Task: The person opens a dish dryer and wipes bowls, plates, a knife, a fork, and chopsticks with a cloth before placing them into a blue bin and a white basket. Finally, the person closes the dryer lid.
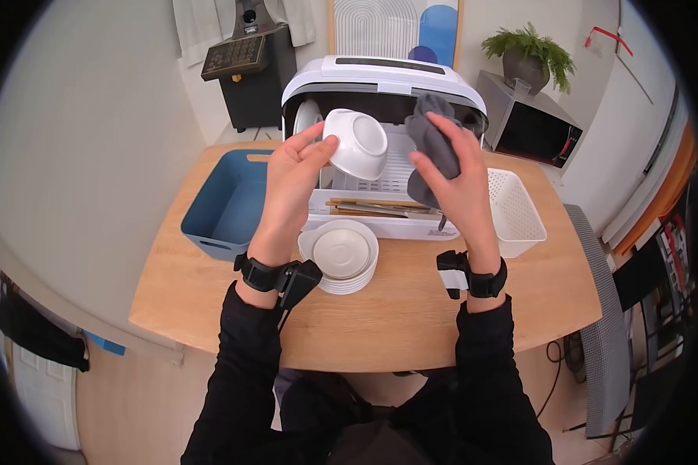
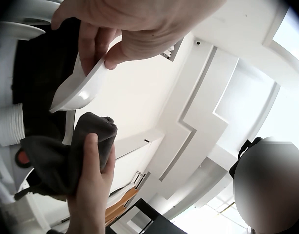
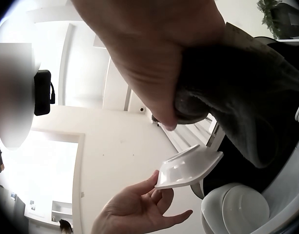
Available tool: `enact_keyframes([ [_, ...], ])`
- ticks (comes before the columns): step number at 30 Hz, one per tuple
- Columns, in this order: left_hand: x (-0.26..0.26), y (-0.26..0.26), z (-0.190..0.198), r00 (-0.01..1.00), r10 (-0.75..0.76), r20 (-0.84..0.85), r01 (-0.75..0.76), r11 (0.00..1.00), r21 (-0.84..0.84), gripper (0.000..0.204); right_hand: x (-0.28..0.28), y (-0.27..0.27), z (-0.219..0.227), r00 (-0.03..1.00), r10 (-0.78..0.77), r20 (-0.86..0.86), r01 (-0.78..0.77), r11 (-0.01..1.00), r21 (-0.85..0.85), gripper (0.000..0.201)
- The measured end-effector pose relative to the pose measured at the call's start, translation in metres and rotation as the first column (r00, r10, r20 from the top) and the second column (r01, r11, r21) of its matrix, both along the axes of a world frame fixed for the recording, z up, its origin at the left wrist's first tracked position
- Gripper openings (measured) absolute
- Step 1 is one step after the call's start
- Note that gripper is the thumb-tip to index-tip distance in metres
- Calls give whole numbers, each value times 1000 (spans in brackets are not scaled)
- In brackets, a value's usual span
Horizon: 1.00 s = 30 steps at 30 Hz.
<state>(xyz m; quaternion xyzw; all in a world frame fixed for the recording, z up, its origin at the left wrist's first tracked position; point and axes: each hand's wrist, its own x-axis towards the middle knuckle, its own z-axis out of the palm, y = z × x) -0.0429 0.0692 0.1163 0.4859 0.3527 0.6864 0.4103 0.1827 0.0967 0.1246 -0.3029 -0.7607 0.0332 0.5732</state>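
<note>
Bowl, head view: The white bowl (image 1: 357, 146) was held up before the open dish cabinet (image 1: 318, 87), its foot turned outward.
Left fingers: The rim was pinched between thumb and fingers of the left hand (image 1: 291, 178).
Right fingers: The grey cloth (image 1: 436, 155) was gripped, bunched, by the right hand (image 1: 463, 178), apart from the bowl.
Slip risk: With a glossy rim pinched at one side only, the bowl was judged likely to be lost if pushed hard; the chopsticks (image 1: 349, 203) or the stacked dishes (image 1: 341, 256) could have been struck.
Surfaces: Smooth, rounded glaze was set against limp folds and pale wood grain on the table (image 1: 395, 325).

Cloth, left wrist view: The wad was pressed by a digit laid along it, and a loose end was left dangling.
Snag risk: That end could have been caught on nearby dishes if the wad were swung low.
Bowl wall: A thin, curved, shiny shell was shown.

Bowl, right wrist view: A sloping wall and flared lip were shown; one left finger was held out, free of the rim.
Right grip: Most fingers were hidden by the cloth, so their curl could not be told here.
Nap: Soft, dark, matte fabric was seen in drooping folds.
</note>
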Motion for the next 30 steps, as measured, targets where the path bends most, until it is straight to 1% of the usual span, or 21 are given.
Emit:
enact_keyframes([
  [1,2,-1,1,1000,-8,-11,8,1000,-1,53,-1,-5,1,999,-35,-19,33,996,-77,53],
  [4,11,-3,0,998,-43,-53,44,999,9,52,-12,-2,-8,996,-84,-8,83,995,-61,51],
  [5,14,-4,-1,996,-54,-71,55,998,14,51,-15,-3,-11,999,55,-2,-54,989,-135,52],
  [8,22,-7,-1,994,97,-57,-92,992,81,50,-18,-1,-15,973,220,67,-214,973,-81,54],
  [9,21,-8,0,992,116,-52,-111,990,83,49,-20,-1,-15,965,263,25,-257,958,-129,60],
  [12,19,-7,1,988,150,-45,-146,985,96,47,-31,-10,-16,944,322,-73,-328,940,-93,67],
  [14,19,-5,-2,987,148,-59,-140,983,115,43,-35,-16,-13,964,263,25,-264,964,31,65],
  [15,19,-2,-7,985,150,-84,-136,979,153,40,-37,-17,-12,971,229,71,-235,967,97,64],
  [17,23,6,-20,979,155,-133,-123,967,224,34,-38,-13,-15,982,113,152,-145,963,226,54],
  [18,25,0,-17,948,211,-236,-153,958,242,31,-38,-12,-16,982,46,184,-99,952,290,50],
  [20,31,-13,-11,847,311,-430,-196,936,291,24,-35,-10,-15,988,-23,152,-24,954,300,42],
  [21,33,-14,-11,820,335,-464,-208,930,303,23,-33,-9,-14,989,-59,137,14,952,306,39],
  [23,35,-15,-12,760,384,-524,-237,915,327,20,-32,-8,-16,993,89,-73,-80,989,126,38],
  [24,35,-17,-11,694,444,-567,-240,884,400,21,-33,-7,-16,971,151,-188,-144,988,46,37],
  [25,36,-19,-10,620,505,-600,-235,849,472,22,-30,0,-19,964,138,-227,-135,990,26,35],
  [26,35,-21,-9,541,565,-623,-223,811,541,24,-28,3,-19,947,157,-279,-174,984,-37,34],
  [28,34,-20,-9,518,598,-612,-197,780,594,23,-22,7,-18,905,179,-385,-255,955,-154,33],
  [29,34,-20,-9,507,613,-605,-183,763,620,23,-19,13,-21,892,199,-406,-278,950,-146,27],
  [30,34,-20,-8,487,624,-611,-163,752,638,23,-16,12,-19,859,212,-466,-344,913,-218,25],
])
